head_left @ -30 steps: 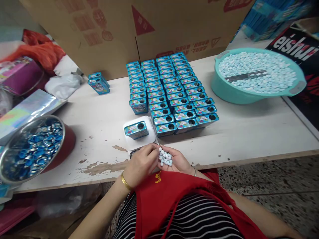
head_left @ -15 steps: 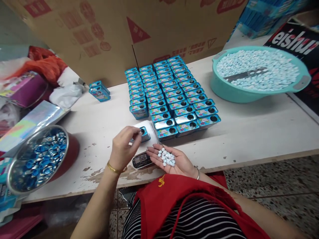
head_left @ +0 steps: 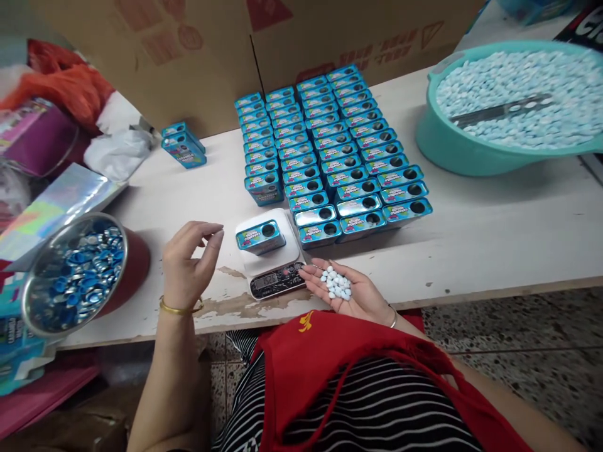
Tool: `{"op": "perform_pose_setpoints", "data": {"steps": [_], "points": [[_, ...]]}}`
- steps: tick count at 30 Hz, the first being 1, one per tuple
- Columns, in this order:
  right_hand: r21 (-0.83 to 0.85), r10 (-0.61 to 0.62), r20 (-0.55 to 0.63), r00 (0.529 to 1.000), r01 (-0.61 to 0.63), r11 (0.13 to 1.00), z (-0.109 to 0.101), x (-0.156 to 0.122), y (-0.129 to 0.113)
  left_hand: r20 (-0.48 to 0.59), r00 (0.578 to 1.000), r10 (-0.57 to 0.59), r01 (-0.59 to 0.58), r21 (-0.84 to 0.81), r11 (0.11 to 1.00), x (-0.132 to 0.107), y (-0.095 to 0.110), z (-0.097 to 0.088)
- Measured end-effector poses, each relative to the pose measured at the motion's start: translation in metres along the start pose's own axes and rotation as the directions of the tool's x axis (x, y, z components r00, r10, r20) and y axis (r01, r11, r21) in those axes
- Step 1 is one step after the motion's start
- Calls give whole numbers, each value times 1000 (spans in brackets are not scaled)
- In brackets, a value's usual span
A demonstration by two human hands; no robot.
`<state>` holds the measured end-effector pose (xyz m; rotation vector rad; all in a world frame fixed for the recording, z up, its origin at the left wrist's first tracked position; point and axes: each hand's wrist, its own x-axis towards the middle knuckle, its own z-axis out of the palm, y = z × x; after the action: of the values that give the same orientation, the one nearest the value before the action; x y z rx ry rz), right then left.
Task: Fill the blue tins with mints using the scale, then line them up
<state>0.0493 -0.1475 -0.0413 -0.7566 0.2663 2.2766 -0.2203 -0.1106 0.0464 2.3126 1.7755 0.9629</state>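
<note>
A small blue tin [head_left: 260, 236] with a round hole in its top lies on a white digital scale [head_left: 282, 251] near the table's front edge. My left hand [head_left: 188, 267] hovers just left of the scale, fingers loosely curled and apart, with nothing in them. My right hand [head_left: 351, 294] rests palm up at the scale's right corner. It cups a small heap of pale blue-white tablets [head_left: 338, 284].
Several rows of the same blue tins [head_left: 330, 144] stand behind the scale. A teal basin [head_left: 452, 154] of tablets sits at the right. A metal bowl of blue caps [head_left: 70, 270] is at the left, and two stacked tins [head_left: 183, 145] lie before a large cardboard box [head_left: 211, 50].
My left hand picked from the tablets in my right palm, reached to the tin's hole, then drew back left of the scale. My right hand stayed palm up with the tablets.
</note>
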Motion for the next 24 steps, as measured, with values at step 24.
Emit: {"op": "perform_pose_setpoints", "data": {"steps": [24], "points": [[-53, 50, -27, 998, -52, 997, -6, 1, 6, 54, 998, -15, 18, -45, 999, -6, -5, 13]]}}
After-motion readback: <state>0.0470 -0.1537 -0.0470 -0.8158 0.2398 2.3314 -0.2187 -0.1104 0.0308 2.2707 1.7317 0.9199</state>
